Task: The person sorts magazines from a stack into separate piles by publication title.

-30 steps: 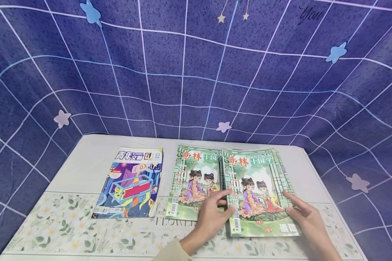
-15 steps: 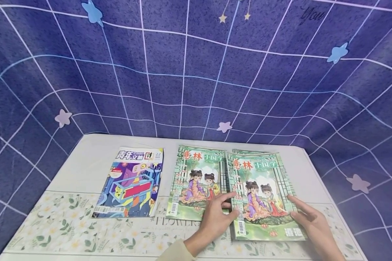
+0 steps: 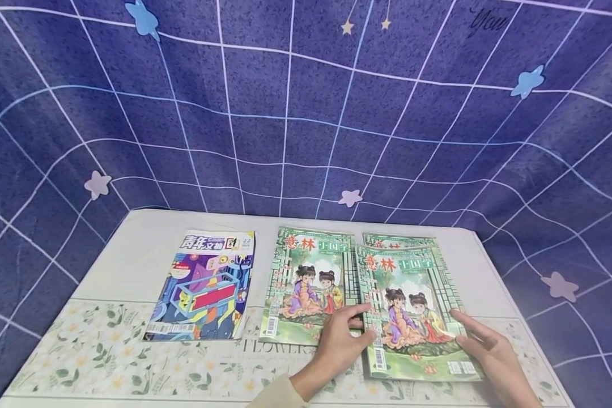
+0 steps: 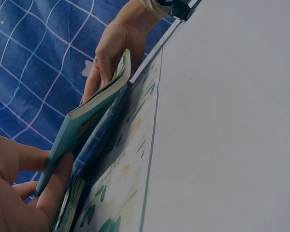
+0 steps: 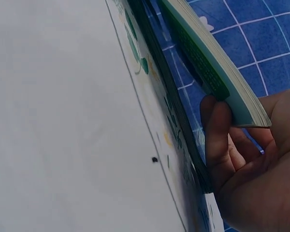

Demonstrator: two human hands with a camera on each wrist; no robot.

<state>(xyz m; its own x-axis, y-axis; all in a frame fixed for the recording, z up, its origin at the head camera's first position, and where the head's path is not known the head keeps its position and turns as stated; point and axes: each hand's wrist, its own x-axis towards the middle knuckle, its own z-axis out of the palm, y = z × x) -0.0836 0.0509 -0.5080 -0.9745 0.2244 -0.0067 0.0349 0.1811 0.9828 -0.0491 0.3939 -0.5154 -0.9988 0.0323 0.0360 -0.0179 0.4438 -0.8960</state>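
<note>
A green magazine (image 3: 413,311) with two drawn girls on its cover is held off the table at the right. My left hand (image 3: 339,343) pinches its left edge between thumb and fingers. On the opposite edge, my right hand (image 3: 494,354) grips it the same way. Both wrist views show the magazine's page edges (image 5: 232,72), with a gap below it. Beneath lies another green magazine (image 3: 398,240), mostly hidden except for its top strip. A matching green magazine (image 3: 306,272) rests flat to the left, its lower right corner behind my left hand.
Farther left lies a purple and blue magazine (image 3: 204,289) with a boxy drawing on its cover. The white table (image 3: 148,226) has a floral band (image 3: 107,362) along its front part. A blue curtain (image 3: 265,141) with grid lines and stars stands around the back and sides.
The held magazine has shifted toward me and slightly right, both hands moving with it. More of the green magazine beneath now shows at the top, and the left one is less covered.
</note>
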